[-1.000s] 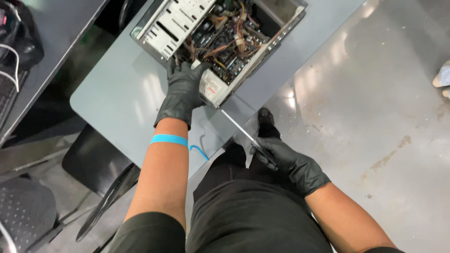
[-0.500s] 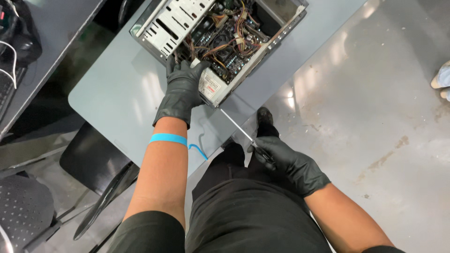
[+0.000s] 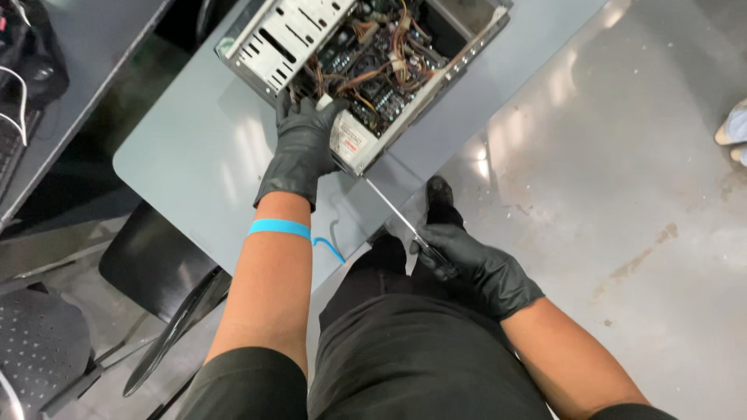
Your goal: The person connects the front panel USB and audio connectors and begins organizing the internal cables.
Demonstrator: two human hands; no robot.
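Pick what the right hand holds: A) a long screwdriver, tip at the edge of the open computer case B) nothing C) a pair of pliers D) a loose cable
A: the gloved right hand grips the handle of a long screwdriver whose thin shaft runs up to the near edge of the open computer case, while the left hand rests on that case.

Both your left hand (image 3: 299,148) and right hand (image 3: 478,264) wear black gloves, and a bright blue band (image 3: 278,228) circles your left wrist. The computer case (image 3: 366,62) is silver-grey metal, its wires orange, yellow and red over what looks like a dark board. The screwdriver (image 3: 401,219) has a silvery shaft. The tabletop (image 3: 194,155) is pale blue-grey, the floor (image 3: 622,171) mottled grey with brownish stains.
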